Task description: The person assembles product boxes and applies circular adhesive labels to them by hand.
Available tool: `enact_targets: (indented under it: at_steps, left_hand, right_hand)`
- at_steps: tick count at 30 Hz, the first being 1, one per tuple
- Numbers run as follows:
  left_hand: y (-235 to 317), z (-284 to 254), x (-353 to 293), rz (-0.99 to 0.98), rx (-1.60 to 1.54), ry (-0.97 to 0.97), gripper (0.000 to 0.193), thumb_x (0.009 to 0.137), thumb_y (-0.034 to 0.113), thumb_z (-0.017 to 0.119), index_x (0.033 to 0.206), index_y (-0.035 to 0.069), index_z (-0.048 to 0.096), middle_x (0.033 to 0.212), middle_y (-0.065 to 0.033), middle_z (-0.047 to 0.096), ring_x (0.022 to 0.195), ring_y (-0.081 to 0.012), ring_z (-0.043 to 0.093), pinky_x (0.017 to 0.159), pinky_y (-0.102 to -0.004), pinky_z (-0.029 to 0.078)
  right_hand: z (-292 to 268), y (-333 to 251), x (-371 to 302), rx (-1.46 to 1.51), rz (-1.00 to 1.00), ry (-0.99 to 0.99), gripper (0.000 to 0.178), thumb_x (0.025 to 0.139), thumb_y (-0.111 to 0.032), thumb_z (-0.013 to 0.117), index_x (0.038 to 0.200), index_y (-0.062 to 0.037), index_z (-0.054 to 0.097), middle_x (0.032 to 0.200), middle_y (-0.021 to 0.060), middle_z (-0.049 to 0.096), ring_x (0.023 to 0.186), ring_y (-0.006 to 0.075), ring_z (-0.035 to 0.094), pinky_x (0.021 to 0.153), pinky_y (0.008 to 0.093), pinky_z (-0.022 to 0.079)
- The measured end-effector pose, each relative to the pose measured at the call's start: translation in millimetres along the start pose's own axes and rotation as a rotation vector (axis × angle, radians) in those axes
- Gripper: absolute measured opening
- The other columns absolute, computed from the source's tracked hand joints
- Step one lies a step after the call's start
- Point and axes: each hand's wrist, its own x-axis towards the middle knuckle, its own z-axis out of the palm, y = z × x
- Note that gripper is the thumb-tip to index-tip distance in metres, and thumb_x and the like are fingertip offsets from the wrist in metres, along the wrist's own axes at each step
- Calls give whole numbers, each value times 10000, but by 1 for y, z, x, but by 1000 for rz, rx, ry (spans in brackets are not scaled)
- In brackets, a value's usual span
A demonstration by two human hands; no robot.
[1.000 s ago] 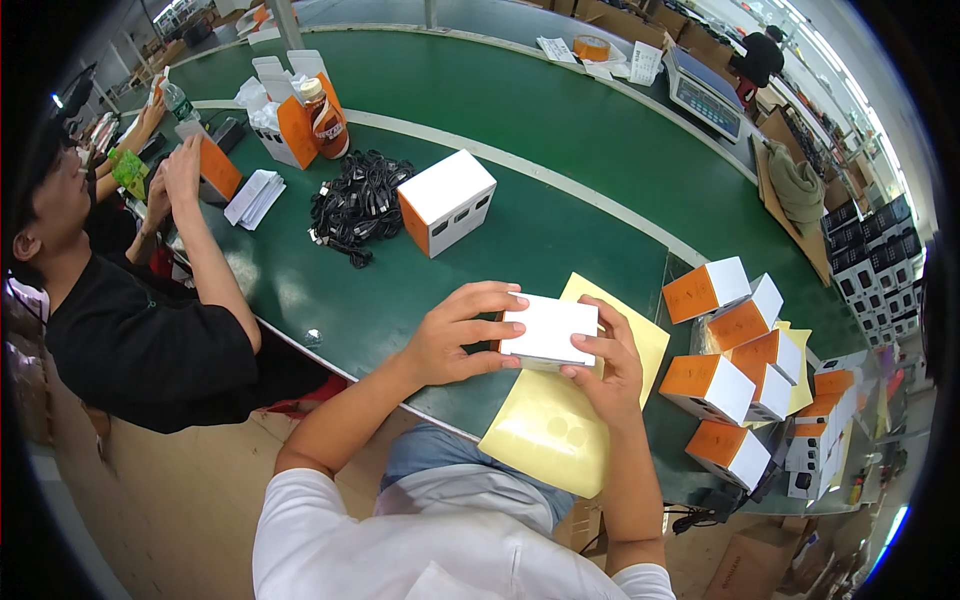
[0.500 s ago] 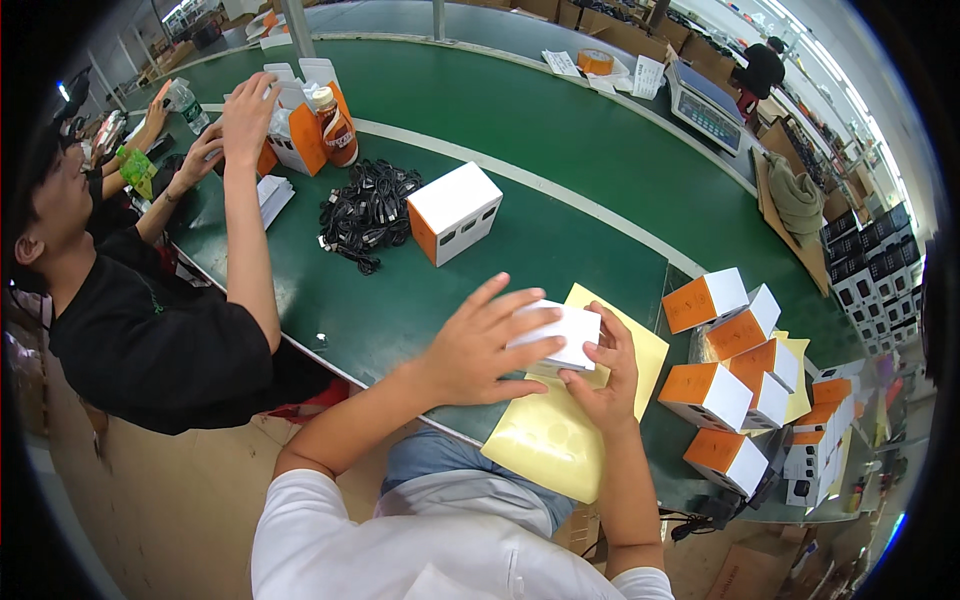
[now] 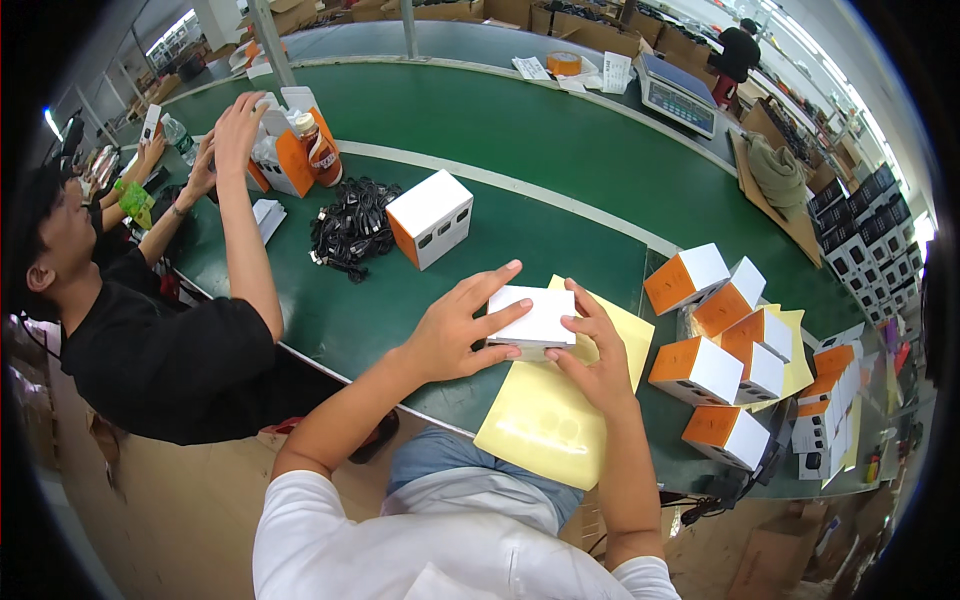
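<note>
A small white box (image 3: 540, 318) is gripped between my two hands, above the upper part of a yellow sheet of round clear stickers (image 3: 535, 420). My left hand (image 3: 465, 325) presses its fingers and thumb on the box's left side. On its right side, my right hand (image 3: 592, 352) holds it with thumb and fingers. Up and to the left of my hands stands an orange-and-white printed box (image 3: 432, 220), closed, on the green table (image 3: 360, 325).
A heap of black cables (image 3: 352, 225) lies left of the standing box, near a brown-capped bottle (image 3: 320, 150). Several orange-and-white boxes (image 3: 697, 370) stand at the right. A co-worker (image 3: 150, 330) handles boxes at left. A scale (image 3: 677, 98) sits at the back.
My left hand has closed in from spread fingers to a grip on the small white box. The view has shifted slightly. The co-worker's raised hand has moved a little.
</note>
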Motion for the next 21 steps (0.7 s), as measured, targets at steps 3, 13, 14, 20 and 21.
enact_targets:
  at_steps: [3,13,14,20,21]
  left_hand:
    - [-1,3,-2,46,69,10,535,747,218,819,1253,134,670,1436,-173,520,1233,-364,553,1014,-434,462]
    - [-23,8,8,-140,572,233,517,788,158,782,1270,67,618,1474,-223,425,1343,-422,378,1097,-520,311]
    - [-11,17,2,-76,563,306,531,806,185,759,1296,65,591,1498,-239,373,1368,-459,310,1114,-561,264]
    - [36,47,6,135,148,-543,520,857,356,704,1267,58,589,1444,-168,473,1340,-381,433,1142,-570,278]
    - [33,49,3,127,136,-551,520,857,356,704,1267,58,589,1444,-168,473,1340,-381,433,1142,-570,278]
  right_hand:
    - [-13,-12,1,-109,137,-97,602,789,-52,781,1334,-100,532,1541,188,395,1390,343,447,1111,430,412]
    - [-64,-104,-78,-237,442,196,350,797,-22,745,1142,-37,683,1142,99,704,984,218,661,803,317,511]
    - [-61,-104,-92,-238,460,208,350,797,-22,745,1142,-37,683,1142,99,704,984,218,661,803,317,511]
    - [-33,-99,-140,-492,436,257,211,801,-69,731,1010,-50,704,1075,97,705,906,289,635,809,367,474]
    - [-32,-99,-144,-489,451,252,211,801,-69,731,1010,-50,704,1075,97,705,906,289,635,809,367,474]
